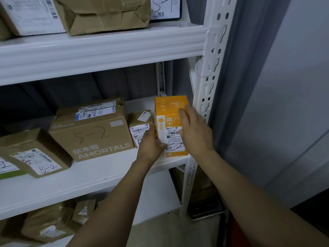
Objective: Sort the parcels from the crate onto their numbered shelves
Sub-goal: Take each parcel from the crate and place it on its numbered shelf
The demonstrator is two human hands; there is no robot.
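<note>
Checker: Parcel first, please. How does it look?

Watcher: The orange box (167,120) is tall and stands upright. Its front has a white shipping label with barcodes and the number 502-602. A handwritten mark is low on the label, but the grips cover part of it, so I cannot read it surely.

Checker: And where is it from the grips?

Watcher: Between them, at the right end of the middle shelf (106,168). The left grip (151,143) pinches the box's left front corner: the thumb is low on the front and the other fingers are on the left side. The right grip (194,132) lies flat on the right part of the front, with fingers straight and close together and the tips at the top edge. Its thumb I cannot see.

Checker: What edges are near?

Watcher: Just right of the right grip is the white upright post (210,68), and the box is nearly at it. Just left of the left grip stands a small brown parcel (138,122); whether it touches the fingers I cannot tell. Further left is a big carton (92,132) marked 5-2. The box's bottom is near the shelf's front edge, under both wrists.

Checker: And room?

Watcher: Above the grips there is open air up to the upper shelf beam (106,50). Bare white board shows on the near side of the left grip.
</note>
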